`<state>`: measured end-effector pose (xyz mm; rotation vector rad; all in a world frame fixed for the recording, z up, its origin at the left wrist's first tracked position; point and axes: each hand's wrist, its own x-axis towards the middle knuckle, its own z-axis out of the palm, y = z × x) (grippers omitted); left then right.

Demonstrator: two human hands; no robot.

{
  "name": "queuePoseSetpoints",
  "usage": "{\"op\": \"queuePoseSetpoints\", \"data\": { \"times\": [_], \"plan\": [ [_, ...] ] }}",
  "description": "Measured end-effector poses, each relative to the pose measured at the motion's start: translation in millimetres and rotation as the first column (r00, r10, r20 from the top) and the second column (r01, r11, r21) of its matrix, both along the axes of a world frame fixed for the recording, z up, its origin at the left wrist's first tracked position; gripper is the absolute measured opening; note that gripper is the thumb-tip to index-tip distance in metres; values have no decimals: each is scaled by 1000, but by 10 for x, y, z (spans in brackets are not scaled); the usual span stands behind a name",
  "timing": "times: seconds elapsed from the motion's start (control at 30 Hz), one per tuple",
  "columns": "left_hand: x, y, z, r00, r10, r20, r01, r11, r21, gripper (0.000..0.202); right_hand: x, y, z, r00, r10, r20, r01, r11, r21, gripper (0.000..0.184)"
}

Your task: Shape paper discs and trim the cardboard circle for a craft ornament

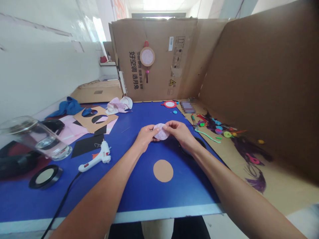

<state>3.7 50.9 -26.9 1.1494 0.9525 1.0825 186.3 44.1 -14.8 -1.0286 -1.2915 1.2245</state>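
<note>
Both my hands meet over the middle of the blue table [139,196]. Between them is a small round piece covered in pale pink patterned fabric [160,132]. My left hand [145,136] pinches its left edge with curled fingers. My right hand [179,131] grips its right and upper edge. A black ring [199,141] lies on the table under my right wrist, mostly hidden. A tan cardboard disc [163,170] lies flat on the table nearer to me, below my hands.
A white hot glue gun [98,157] with a black cord lies at left. A clear glass jar [35,137] and a black ring with a disc [46,176] sit at far left. Cut cardboard [96,119], fabric scraps, tassels and beads [219,129] lie around. Cardboard walls stand behind and right.
</note>
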Motion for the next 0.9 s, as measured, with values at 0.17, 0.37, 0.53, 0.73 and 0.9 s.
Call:
{"op": "queuePoseSetpoints", "data": {
  "times": [0.17,0.37,0.53,0.73,0.9],
  "plan": [
    [-2,-4,3,999,32,9,-33,999,33,42,-18,-33,22,999,47,1,-47,999,-5,42],
    [14,-21,17,1000,13,-3,-13,999,44,43,-38,-57,36,999,32,23,-33,999,4,44],
    [19,-45,28,1000,-9,-8,9,999,42,43,-31,-59,44,998,27,53,-28,999,26,42],
    [25,-56,23,999,-37,-8,37,999,-5,45,-21,-38,23,998,-14,55,12,999,33,41],
    [15,-41,9,998,-50,-49,48,998,-27,39,0,-8,5,998,-59,9,59,998,23,40]
  ]
}}
